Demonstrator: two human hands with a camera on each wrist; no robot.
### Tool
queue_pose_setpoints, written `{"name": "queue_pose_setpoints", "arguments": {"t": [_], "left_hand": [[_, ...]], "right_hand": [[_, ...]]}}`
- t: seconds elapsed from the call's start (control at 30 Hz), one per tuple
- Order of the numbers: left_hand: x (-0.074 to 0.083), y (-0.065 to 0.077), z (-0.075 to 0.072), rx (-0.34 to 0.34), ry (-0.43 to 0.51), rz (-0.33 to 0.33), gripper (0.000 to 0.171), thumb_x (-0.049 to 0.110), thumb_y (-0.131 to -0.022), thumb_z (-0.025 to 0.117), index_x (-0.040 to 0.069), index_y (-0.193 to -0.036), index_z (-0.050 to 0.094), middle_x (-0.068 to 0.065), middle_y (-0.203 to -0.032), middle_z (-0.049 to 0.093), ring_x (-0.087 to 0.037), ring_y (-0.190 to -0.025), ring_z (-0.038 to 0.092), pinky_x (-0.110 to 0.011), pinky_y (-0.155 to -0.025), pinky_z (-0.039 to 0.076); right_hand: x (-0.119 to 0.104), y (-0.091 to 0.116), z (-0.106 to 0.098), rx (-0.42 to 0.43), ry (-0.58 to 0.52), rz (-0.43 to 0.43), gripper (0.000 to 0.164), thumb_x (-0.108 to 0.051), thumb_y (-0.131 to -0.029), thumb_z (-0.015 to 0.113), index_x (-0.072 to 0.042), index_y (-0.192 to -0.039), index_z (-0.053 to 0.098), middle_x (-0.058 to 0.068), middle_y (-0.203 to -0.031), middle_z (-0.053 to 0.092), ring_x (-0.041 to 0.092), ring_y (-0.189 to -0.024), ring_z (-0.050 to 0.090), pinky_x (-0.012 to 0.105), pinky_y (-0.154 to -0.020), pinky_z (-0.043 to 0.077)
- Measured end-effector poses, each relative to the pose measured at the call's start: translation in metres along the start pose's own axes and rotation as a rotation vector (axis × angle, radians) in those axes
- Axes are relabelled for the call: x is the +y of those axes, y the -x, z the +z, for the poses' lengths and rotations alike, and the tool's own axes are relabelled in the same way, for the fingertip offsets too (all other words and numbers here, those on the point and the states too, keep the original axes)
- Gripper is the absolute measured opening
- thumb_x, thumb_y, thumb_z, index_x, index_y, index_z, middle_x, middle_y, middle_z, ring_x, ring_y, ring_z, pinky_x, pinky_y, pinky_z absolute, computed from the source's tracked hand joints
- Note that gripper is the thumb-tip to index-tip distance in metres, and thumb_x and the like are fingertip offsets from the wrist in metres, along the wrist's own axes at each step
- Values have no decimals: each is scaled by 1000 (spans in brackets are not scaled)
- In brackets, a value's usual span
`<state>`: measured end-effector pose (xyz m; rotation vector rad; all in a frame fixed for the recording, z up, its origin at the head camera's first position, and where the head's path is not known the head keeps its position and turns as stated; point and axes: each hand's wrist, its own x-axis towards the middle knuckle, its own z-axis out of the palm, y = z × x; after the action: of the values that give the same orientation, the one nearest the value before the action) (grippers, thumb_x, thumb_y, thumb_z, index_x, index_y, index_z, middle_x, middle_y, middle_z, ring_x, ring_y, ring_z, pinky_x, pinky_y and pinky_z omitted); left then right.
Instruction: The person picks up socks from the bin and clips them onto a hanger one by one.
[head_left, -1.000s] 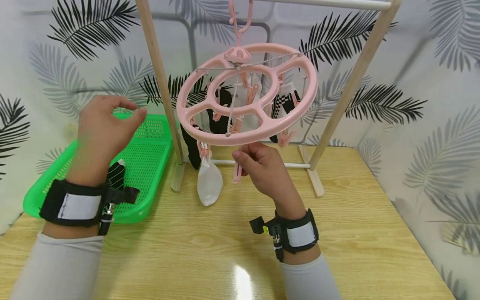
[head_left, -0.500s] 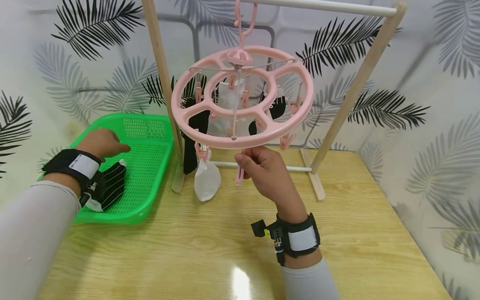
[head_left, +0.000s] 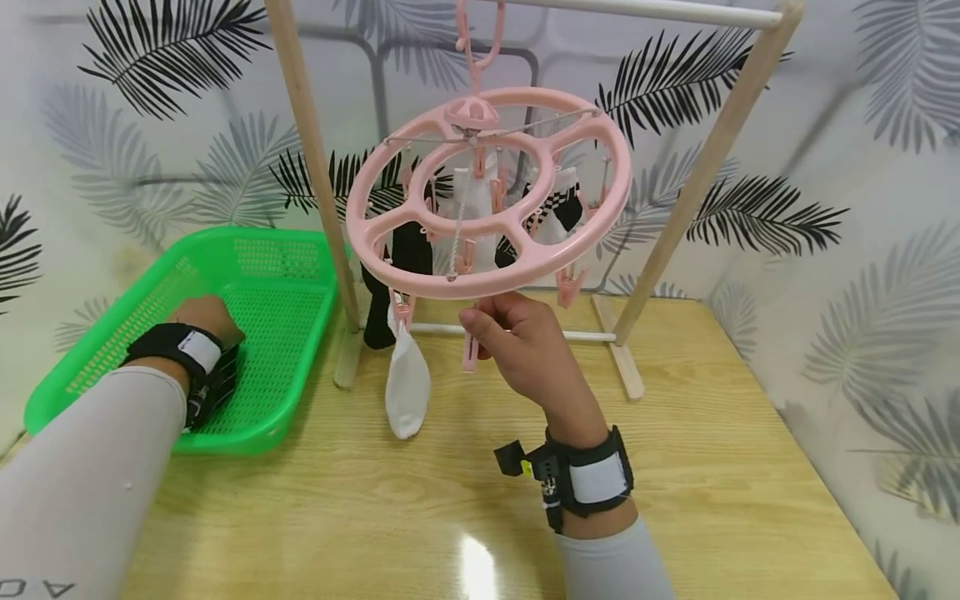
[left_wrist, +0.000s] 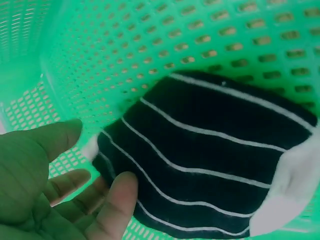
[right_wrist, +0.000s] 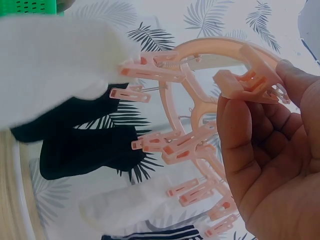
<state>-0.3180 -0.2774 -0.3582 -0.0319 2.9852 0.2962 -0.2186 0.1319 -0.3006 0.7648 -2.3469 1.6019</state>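
Note:
My left hand (head_left: 206,318) reaches down into the green basket (head_left: 307,342). In the left wrist view, its fingers are spread beside a black sock (left_wrist: 195,155) with white stripes and white ends. One fingertip overlaps the sock's edge; whether it touches cannot be told. My right hand (head_left: 525,342) pinches a pink clothespin (right_wrist: 247,82) between thumb and fingers, under the front rim of a round pink drying hanger (head_left: 442,287). No sock is in this clothespin. A white sock (head_left: 407,387) hangs from a neighbouring clip to the left.
Behind the hanger's rim hang several more socks, among them a black one (right_wrist: 92,152) and a checkered one (head_left: 555,212). The hanger hooks onto a white rod (head_left: 645,8) between wooden posts (head_left: 708,167). Basket and frame stand on a wooden table (head_left: 712,467).
My left hand has come down from above the basket into it, over the striped sock. The hanger and its socks have swung slightly. My right hand keeps its grip on the clothespin.

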Motion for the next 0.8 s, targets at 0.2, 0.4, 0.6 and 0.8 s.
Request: {"name": "queue_pose_setpoints", "arguments": {"t": [0.2,0.4,0.6,0.8], "left_hand": [[-4,6,-2,26,28,47,36,20,-93,61,5,-60,53,-13,-58,53,-32,-57,56,-42,-54,45],[-1,-2,-20,53,76,128,38,8,-94,48,13,-57,43,1,-52,35,-17,-47,36,-33,-49,34],[11,3,-38,76,157,169,22,8,-89,49,4,-67,50,-2,-56,45,-21,-50,52,-34,-49,41],[18,11,-46,100,255,174,36,15,-98,46,-13,-119,54,-11,-72,60,-24,-62,53,-38,-58,40]], "right_hand": [[-3,1,2,1,-8,11,18,-19,-100,61,-4,-91,64,7,-76,61,21,-69,61,39,-66,54],[-4,1,0,4,20,13,19,-21,-101,60,-6,-90,64,6,-76,61,21,-68,60,40,-65,53],[-2,0,-1,5,19,0,20,-22,-101,60,-6,-90,64,6,-75,60,21,-68,60,38,-63,52],[-1,0,-2,3,23,8,21,-23,-101,59,-6,-91,65,6,-76,61,21,-68,60,39,-63,51]]}}
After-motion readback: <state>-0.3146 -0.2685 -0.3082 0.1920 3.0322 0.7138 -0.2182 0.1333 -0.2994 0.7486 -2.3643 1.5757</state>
